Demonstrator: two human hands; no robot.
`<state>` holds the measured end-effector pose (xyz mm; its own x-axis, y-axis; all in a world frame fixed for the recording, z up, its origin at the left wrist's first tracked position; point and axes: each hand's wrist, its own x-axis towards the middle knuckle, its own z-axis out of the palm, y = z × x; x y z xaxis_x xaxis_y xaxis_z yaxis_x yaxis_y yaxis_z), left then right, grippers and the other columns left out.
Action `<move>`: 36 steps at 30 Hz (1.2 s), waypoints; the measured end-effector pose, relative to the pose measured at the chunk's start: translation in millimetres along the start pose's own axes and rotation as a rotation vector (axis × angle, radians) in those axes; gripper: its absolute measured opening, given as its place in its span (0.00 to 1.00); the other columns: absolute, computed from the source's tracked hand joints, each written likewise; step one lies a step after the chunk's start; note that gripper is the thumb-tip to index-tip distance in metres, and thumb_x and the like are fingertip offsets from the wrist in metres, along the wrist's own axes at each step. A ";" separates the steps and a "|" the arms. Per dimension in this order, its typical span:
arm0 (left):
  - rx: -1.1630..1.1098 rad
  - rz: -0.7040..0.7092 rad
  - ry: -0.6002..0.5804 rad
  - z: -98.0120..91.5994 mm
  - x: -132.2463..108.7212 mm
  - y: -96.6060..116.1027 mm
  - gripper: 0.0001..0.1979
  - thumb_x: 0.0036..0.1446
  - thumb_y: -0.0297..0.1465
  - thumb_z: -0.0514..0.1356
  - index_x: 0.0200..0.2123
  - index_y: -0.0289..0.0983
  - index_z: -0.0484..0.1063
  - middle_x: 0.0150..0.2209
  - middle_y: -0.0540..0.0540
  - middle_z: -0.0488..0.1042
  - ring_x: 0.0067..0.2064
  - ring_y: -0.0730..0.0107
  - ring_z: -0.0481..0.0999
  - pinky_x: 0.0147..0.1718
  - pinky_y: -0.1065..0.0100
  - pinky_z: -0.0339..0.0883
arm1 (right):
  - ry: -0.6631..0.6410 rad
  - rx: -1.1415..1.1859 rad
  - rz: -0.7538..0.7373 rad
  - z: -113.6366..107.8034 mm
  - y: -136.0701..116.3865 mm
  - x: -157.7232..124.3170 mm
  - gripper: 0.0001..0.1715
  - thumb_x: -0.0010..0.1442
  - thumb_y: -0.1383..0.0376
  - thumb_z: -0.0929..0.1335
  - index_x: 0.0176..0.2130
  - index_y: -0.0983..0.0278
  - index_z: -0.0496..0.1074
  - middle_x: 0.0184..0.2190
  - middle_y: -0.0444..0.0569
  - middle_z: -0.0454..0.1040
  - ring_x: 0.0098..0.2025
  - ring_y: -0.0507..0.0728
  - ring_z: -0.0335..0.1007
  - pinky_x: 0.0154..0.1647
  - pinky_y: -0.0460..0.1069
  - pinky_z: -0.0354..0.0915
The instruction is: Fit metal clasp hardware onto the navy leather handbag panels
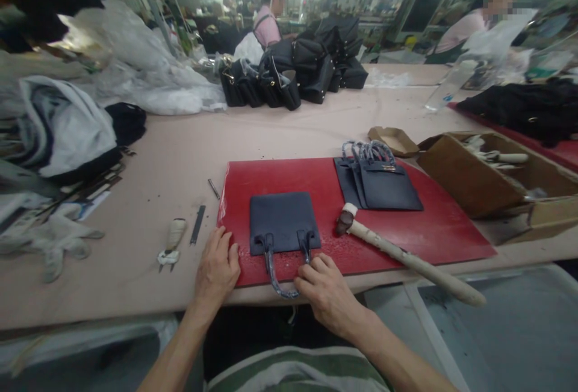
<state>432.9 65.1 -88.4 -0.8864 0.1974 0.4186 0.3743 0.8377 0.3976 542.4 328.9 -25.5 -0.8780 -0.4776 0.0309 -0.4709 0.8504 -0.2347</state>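
Note:
A dark navy handbag panel (284,217) lies flat on a red board (280,175), its plastic-wrapped handle (274,277) toward me. My right hand (325,286) is closed round the right side of that handle. At the board's left front corner rests my left hand (218,265), fingers apart and holding nothing. A hammer (406,256) with a pale wrapped handle lies on the board to the right, its handle jutting past the table edge. Behind it several similar panels (388,187) with wrapped handles are stacked.
Left of the board lie a two-pronged tool (175,238), a flat dark strip (197,224), a small metal rod (214,188) and a glove (58,238). A cardboard box (474,184) stands right. Black bags (293,70) are heaped behind; two people are farther back.

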 end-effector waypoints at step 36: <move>-0.263 -0.254 -0.136 -37.2 182.0 -29.8 0.19 0.64 0.44 0.61 0.45 0.33 0.75 0.43 0.46 0.77 0.45 0.62 0.79 0.44 0.60 0.76 | 0.373 0.009 0.176 16.2 55.5 29.7 0.29 0.62 0.58 0.69 0.61 0.60 0.70 0.66 0.58 0.64 0.66 0.70 0.61 0.64 0.71 0.63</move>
<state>270.6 57.1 6.3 -0.9813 0.0806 0.1750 0.1794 0.7132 0.6776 491.6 358.3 -53.3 -0.9166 -0.2111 0.3394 -0.3117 0.9092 -0.2762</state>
